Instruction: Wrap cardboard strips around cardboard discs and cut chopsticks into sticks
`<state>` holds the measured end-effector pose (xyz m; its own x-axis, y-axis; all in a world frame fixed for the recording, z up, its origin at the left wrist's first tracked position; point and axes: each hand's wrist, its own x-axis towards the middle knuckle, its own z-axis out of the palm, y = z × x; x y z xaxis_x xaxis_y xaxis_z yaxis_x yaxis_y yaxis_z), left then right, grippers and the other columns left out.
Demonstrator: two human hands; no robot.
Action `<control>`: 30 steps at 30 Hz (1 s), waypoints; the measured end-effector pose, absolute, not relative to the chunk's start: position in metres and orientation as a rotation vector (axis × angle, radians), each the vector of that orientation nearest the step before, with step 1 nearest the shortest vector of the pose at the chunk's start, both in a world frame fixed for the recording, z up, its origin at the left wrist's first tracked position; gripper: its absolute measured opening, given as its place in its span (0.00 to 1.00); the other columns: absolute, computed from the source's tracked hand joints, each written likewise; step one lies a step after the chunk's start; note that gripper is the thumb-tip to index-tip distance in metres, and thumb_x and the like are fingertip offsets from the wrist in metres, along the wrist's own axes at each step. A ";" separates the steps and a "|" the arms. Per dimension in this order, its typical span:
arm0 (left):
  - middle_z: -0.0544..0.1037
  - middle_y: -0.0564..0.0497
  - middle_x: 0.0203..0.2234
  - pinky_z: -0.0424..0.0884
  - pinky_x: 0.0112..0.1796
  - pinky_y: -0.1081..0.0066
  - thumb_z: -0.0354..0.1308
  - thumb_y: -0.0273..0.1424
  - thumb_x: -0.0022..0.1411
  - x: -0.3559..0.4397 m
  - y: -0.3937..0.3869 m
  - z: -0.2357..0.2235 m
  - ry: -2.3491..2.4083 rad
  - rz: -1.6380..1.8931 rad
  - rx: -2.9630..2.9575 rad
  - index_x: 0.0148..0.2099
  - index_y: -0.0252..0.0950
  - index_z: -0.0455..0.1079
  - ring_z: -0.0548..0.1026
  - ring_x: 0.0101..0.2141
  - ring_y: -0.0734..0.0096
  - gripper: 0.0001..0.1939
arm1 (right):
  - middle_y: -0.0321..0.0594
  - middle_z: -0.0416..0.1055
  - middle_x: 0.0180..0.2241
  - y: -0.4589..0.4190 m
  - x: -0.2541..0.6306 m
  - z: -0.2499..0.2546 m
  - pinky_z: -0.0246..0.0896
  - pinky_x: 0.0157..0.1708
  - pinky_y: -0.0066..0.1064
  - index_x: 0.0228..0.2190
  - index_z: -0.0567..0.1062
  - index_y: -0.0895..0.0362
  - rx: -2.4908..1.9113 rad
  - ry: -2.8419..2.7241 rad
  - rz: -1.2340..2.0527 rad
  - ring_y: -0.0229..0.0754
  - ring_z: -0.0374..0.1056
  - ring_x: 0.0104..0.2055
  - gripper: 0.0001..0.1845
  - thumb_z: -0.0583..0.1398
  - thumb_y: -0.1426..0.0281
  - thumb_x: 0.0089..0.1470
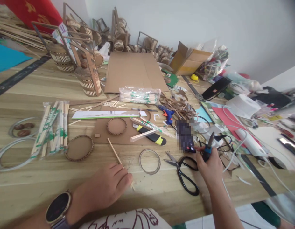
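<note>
My left hand (109,184), with a watch on its wrist, is closed over a thin wooden chopstick (114,149) resting on the table. The far end of the stick sticks out beyond my fingers, and a short end shows near my thumb. A tool with a black and blue handle and a pointed metal blade (211,140) stands up out of my right hand (209,163), which is closed around it. One finger of that hand reaches to the lower edge of a phone (185,136). Black-handled scissors (182,168) lie open just left of my right hand. A thin ring (149,161) lies between my hands.
Two cardboard rings (79,148) (116,126), packaged chopsticks (52,130), a black-yellow utility knife (151,135) and a blue glue gun (167,114) lie ahead. Small wooden buckets (88,79) stand behind. Cables (233,149) and a white device (249,141) lie at the right.
</note>
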<state>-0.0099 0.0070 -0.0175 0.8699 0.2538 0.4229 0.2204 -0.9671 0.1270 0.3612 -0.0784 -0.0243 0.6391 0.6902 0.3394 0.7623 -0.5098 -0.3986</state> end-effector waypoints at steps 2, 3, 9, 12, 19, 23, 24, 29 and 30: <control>0.72 0.51 0.25 0.62 0.28 0.67 0.42 0.20 0.70 -0.010 0.007 -0.018 0.383 0.680 2.966 0.37 0.35 0.65 0.68 0.26 0.67 0.13 | 0.48 0.76 0.34 -0.078 0.362 -0.021 0.64 0.36 0.42 0.31 0.66 0.52 -2.329 -1.125 -0.185 0.54 0.71 0.36 0.11 0.54 0.60 0.45; 0.72 0.51 0.26 0.62 0.28 0.67 0.43 0.20 0.69 -0.010 0.007 -0.018 0.382 0.672 2.969 0.37 0.35 0.65 0.68 0.26 0.67 0.12 | 0.48 0.77 0.34 -0.077 0.362 -0.020 0.64 0.37 0.43 0.30 0.65 0.52 -2.323 -1.125 -0.181 0.54 0.71 0.36 0.11 0.55 0.60 0.44; 0.73 0.50 0.26 0.62 0.29 0.67 0.43 0.21 0.70 -0.010 0.006 -0.020 0.378 0.681 2.970 0.37 0.34 0.65 0.68 0.26 0.67 0.12 | 0.49 0.78 0.36 -0.071 0.367 -0.019 0.63 0.40 0.44 0.31 0.64 0.51 -2.301 -1.136 -0.148 0.56 0.72 0.39 0.11 0.56 0.60 0.45; 0.74 0.50 0.26 0.63 0.28 0.66 0.41 0.20 0.71 -0.009 0.007 -0.019 0.372 0.691 2.969 0.37 0.34 0.65 0.69 0.26 0.66 0.14 | 0.49 0.78 0.37 -0.066 0.371 -0.019 0.63 0.40 0.44 0.31 0.64 0.51 -2.296 -1.141 -0.126 0.56 0.72 0.40 0.11 0.56 0.60 0.45; 0.74 0.49 0.26 0.65 0.28 0.66 0.38 0.20 0.71 -0.009 0.007 -0.018 0.365 0.726 2.965 0.38 0.33 0.66 0.70 0.26 0.66 0.16 | 0.48 0.78 0.37 -0.042 0.382 -0.012 0.62 0.40 0.42 0.31 0.65 0.52 -2.268 -1.194 -0.112 0.54 0.72 0.40 0.09 0.55 0.64 0.44; 0.75 0.50 0.26 0.64 0.29 0.67 0.39 0.20 0.71 -0.009 0.006 -0.019 0.388 0.719 2.961 0.37 0.34 0.66 0.70 0.26 0.66 0.16 | 0.46 0.78 0.36 -0.028 0.390 -0.012 0.63 0.39 0.42 0.31 0.65 0.51 -2.250 -1.223 -0.101 0.53 0.72 0.39 0.08 0.55 0.66 0.44; 0.74 0.50 0.26 0.64 0.29 0.67 0.39 0.20 0.71 -0.009 0.006 -0.018 0.394 0.721 2.958 0.37 0.34 0.66 0.70 0.26 0.67 0.15 | 0.46 0.78 0.35 -0.026 0.393 -0.013 0.63 0.39 0.41 0.30 0.64 0.51 -2.247 -1.227 -0.098 0.52 0.72 0.39 0.07 0.55 0.65 0.44; 0.74 0.51 0.25 0.63 0.29 0.67 0.40 0.20 0.70 -0.008 0.007 -0.017 0.405 0.722 2.949 0.36 0.35 0.66 0.70 0.25 0.67 0.15 | 0.44 0.78 0.33 -0.022 0.401 -0.017 0.63 0.37 0.41 0.28 0.64 0.50 -2.236 -1.231 -0.090 0.52 0.72 0.37 0.06 0.55 0.66 0.43; 0.74 0.51 0.25 0.63 0.29 0.67 0.39 0.20 0.70 -0.008 0.007 -0.017 0.402 0.714 2.947 0.36 0.35 0.66 0.70 0.25 0.66 0.16 | 0.44 0.78 0.33 -0.023 0.402 -0.018 0.63 0.37 0.41 0.28 0.64 0.50 -2.236 -1.234 -0.087 0.52 0.72 0.37 0.06 0.55 0.66 0.42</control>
